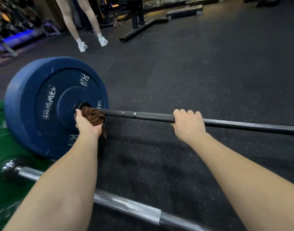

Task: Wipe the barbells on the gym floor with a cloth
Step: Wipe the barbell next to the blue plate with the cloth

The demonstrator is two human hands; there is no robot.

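Both hands closed: left hand (86, 123) around brown cloth (93, 116), right hand (187, 124) gripping black bar (151, 116).

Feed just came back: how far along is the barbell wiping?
Nothing shows as finished. In hand: left hand presses the brown cloth on the black bar beside the blue plate; right hand grips the bar. Left: the bar's length rightward and the silver barbell nearer.

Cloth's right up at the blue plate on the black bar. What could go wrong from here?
1. The left hand holding the brown cloth is against the blue plate: fingers may get pinched if the black bar rolls.
2. The silver barbell lies close underneath: a trip hazard.
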